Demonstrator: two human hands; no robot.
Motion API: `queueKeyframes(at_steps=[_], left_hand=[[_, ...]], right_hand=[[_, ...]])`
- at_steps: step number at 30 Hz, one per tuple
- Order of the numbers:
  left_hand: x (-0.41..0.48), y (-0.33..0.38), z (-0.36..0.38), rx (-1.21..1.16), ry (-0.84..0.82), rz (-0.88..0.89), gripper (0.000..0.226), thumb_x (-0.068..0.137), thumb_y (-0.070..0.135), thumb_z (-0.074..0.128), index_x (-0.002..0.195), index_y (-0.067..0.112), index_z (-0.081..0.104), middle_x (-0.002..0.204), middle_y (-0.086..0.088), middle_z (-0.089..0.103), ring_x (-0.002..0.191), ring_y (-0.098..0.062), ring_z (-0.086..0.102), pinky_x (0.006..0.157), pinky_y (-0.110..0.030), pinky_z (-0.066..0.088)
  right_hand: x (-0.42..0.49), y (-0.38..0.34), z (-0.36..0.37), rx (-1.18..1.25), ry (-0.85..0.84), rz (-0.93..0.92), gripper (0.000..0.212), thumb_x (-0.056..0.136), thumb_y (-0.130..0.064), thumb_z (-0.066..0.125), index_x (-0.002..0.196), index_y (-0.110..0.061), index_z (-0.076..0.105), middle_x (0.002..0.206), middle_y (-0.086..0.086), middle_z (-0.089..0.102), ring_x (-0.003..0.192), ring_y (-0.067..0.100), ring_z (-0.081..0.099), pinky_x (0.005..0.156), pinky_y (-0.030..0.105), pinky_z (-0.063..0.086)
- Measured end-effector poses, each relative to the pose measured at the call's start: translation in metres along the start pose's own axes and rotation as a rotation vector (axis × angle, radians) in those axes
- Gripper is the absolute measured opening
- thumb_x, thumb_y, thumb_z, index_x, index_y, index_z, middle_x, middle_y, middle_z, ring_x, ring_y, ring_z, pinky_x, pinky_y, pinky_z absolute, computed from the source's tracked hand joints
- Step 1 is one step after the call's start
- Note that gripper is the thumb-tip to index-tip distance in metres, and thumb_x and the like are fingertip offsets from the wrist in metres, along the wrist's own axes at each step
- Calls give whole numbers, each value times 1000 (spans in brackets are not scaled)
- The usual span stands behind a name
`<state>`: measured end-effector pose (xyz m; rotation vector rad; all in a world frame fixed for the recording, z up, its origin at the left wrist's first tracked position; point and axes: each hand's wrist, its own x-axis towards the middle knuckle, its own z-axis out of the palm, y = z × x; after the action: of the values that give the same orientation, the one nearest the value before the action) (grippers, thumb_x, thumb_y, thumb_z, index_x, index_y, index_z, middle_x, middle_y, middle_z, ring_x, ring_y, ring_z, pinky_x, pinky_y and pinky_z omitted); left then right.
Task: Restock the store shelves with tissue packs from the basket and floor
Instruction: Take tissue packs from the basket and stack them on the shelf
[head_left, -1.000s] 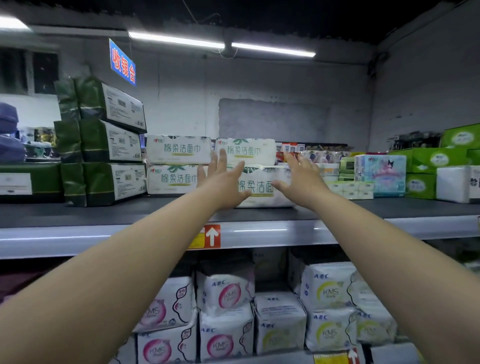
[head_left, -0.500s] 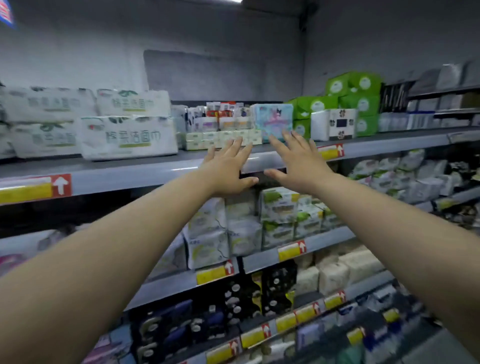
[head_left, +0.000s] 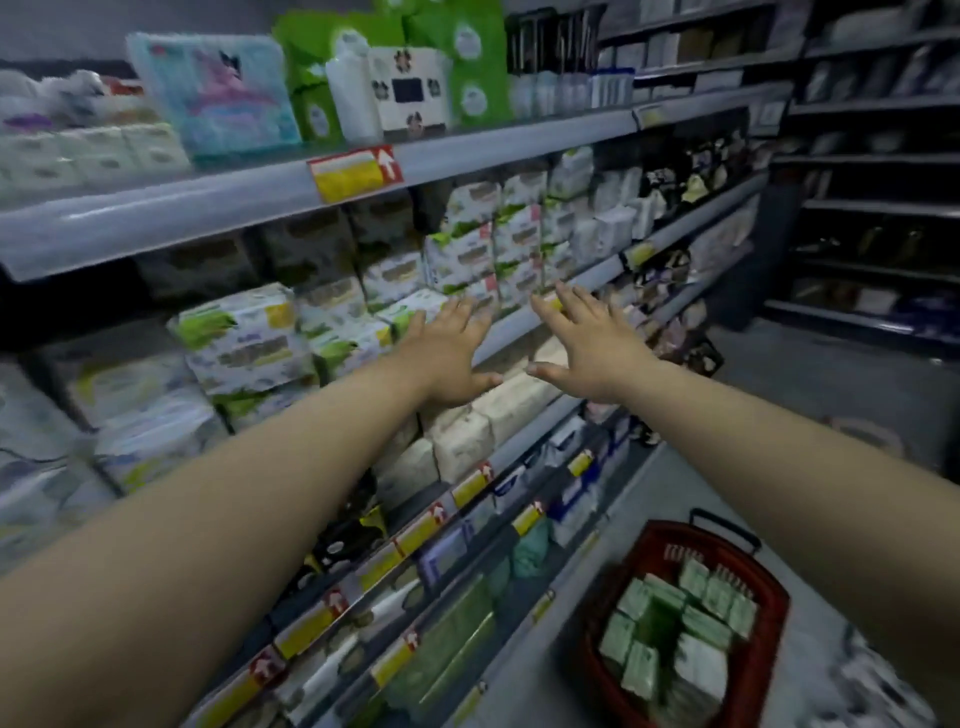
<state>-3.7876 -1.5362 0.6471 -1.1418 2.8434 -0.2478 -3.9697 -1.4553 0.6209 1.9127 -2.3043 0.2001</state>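
Lead: Down and to the right goes the view since half a second ago, and both hands have dropped from the top shelf (head_left: 156, 218) to the rows below it. A red basket (head_left: 774, 608) has come into shot at lower right!

Colour: And that's where the stock is. The tissue packs (head_left: 701, 623) are soft, pale green and white blocks, crowded together inside the basket, some on end, some leaning. It has a black handle and stands on the grey floor (head_left: 810, 395), just beside the foot of the shelving.

Lead: Can you read anything?

Colour: No, the printing on every pack is blurred. The price tag (head_left: 356, 173) on the top shelf edge is red and yellow with a white arrow pointing up, and more like it run along the lower edges. Up top there's a pale blue pack (head_left: 218, 93) with a cartoon figure and bright green packs (head_left: 467, 62).

Lead: Now the hands.

Colour: The left hand (head_left: 447, 358) is flat, palm down, fingers spread, holding nothing. The right hand (head_left: 592, 348) is just beside it, also spread wide and empty. Both are out in front of the beige packs (head_left: 498, 410) on a middle shelf; whether the left one touches them, I cannot tell.
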Motion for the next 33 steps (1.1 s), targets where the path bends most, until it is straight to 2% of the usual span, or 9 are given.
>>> queueKeyframes(at_steps=[6, 14, 19, 27, 30, 33], left_hand=[[109, 66, 57, 29, -84, 205, 88, 95, 63, 37, 154, 25, -16, 161, -6, -23, 149, -23, -16, 119, -49, -5], [255, 158, 148, 34, -275, 435, 93, 94, 64, 40, 153, 23, -19, 159, -8, -26, 148, -25, -20, 118, -49, -7], [326, 218, 207, 18, -338, 549, 94, 94, 63, 41, 153, 23, -20, 158, -10, -28, 148, -26, -20, 117, -50, -8], [357, 314, 369, 11, -517, 660, 96, 92, 62, 47, 155, 18, -11, 161, -14, -18, 150, -29, -12, 118, -51, -2], [343, 344, 443, 10, -542, 693, 98, 90, 59, 53, 156, 16, -5, 162, -18, -9, 150, -32, -3, 118, -52, 2], [321, 372, 513, -11, -640, 705, 98, 89, 58, 55, 156, 16, -2, 162, -17, -7, 150, -30, -2, 118, -52, 2]], right_hand=[[-2, 91, 72, 53, -78, 168, 86, 92, -64, 43, 156, -32, -5, 164, 5, -10, 151, 25, -9, 120, 50, 0], [2, 206, 174, 95, -265, 496, 87, 93, -64, 43, 156, -30, -4, 164, 8, -9, 151, 27, -8, 120, 52, 0], [-17, 259, 246, 172, -352, 680, 87, 92, -63, 44, 156, -30, -5, 164, 8, -10, 151, 25, -10, 119, 51, -2], [-76, 319, 408, 276, -555, 776, 88, 92, -65, 42, 156, -30, -6, 164, 10, -8, 151, 27, -9, 119, 52, -1], [-104, 328, 473, 330, -631, 786, 88, 92, -64, 43, 156, -29, -5, 164, 10, -7, 151, 27, -9, 119, 50, -4], [-134, 329, 535, 379, -709, 778, 88, 92, -60, 46, 156, -28, -5, 164, 11, -7, 151, 27, -10, 119, 50, -4]])
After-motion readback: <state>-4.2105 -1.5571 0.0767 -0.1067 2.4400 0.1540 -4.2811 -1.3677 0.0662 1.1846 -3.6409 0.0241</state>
